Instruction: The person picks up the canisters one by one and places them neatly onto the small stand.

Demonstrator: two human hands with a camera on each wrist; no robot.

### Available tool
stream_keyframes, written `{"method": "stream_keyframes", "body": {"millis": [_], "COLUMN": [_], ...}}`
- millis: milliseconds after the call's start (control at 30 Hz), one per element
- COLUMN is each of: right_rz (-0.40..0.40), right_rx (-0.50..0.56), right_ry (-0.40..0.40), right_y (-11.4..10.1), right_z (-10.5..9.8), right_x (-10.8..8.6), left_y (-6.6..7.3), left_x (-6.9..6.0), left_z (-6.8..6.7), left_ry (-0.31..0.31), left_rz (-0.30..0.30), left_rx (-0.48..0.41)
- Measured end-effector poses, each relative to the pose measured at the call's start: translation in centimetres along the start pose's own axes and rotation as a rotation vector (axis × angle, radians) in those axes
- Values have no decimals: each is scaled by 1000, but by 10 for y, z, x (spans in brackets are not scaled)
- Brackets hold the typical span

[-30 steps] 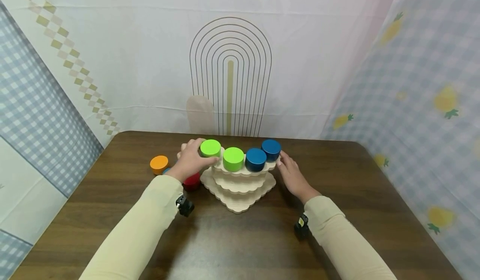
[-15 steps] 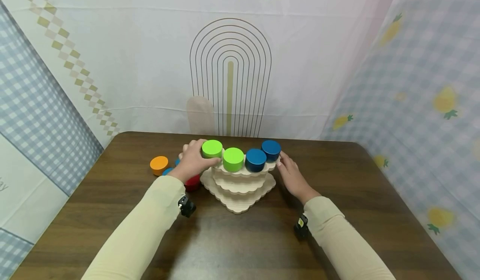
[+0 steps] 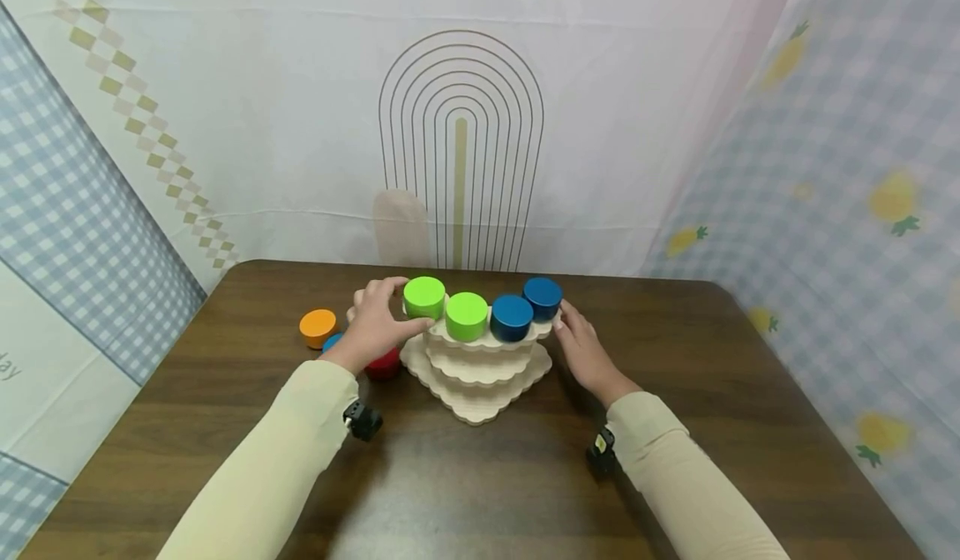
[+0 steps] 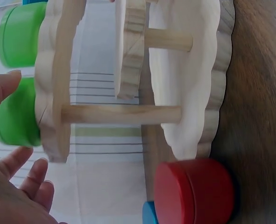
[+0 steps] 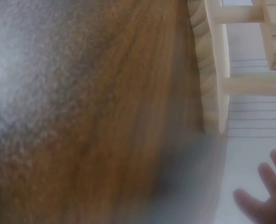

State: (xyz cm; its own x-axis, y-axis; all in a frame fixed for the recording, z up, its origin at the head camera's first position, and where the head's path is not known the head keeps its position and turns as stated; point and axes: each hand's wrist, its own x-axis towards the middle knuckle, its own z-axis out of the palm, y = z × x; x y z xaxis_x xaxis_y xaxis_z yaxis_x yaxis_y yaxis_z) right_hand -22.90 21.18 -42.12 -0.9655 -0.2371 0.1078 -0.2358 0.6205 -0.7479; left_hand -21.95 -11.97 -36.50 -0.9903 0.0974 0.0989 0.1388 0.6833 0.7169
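Observation:
A pale wooden stand with scalloped tiers [image 3: 477, 403] [image 4: 212, 93] [image 5: 212, 84] rises at the table's centre back. Along its top tier sit a left green cylinder [image 3: 423, 297] [image 4: 17, 114], another green cylinder [image 3: 467, 317] [image 4: 24, 35], a dark blue cylinder [image 3: 512, 319] and a second dark blue one [image 3: 542, 298] at the right end. Around the left green cylinder is my left hand [image 3: 375, 324] [image 4: 17, 189], thumb and fingers spread apart at its sides. My right hand [image 3: 588, 358] [image 5: 271, 200] has its extended fingers against the top tier's right edge.
Left of the stand, a red cylinder [image 3: 383, 365] [image 4: 194, 192], an orange one [image 3: 318, 327] and a blue one [image 3: 332, 342] stand on the brown table [image 3: 480, 493], partly behind my left hand. Patterned cloths [image 3: 600, 127] hang behind and at both sides.
The left green cylinder has shifted slightly right since a second ago. My left hand has since drawn back slightly left, its fingers spread wider. My right hand has stayed in place.

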Motion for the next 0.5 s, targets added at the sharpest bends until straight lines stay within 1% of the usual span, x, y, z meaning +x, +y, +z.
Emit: {"method": "stream_keyframes", "body": {"millis": [100,267,500], "right_rz": [14,26,27], "right_rx": [-1,11,27], "right_ry": [-3,-8,-6], "right_y": [0,0,0], "right_z": [1,1,2], "right_x": [1,1,1], "left_y": [-4,-13,-28], "left_x": [-3,-8,-13], "left_z": [-7,-19,-37], "left_ry": [9,44,106], "left_rz": [12,19,0], "left_rx": [-11,-21,-26]}}
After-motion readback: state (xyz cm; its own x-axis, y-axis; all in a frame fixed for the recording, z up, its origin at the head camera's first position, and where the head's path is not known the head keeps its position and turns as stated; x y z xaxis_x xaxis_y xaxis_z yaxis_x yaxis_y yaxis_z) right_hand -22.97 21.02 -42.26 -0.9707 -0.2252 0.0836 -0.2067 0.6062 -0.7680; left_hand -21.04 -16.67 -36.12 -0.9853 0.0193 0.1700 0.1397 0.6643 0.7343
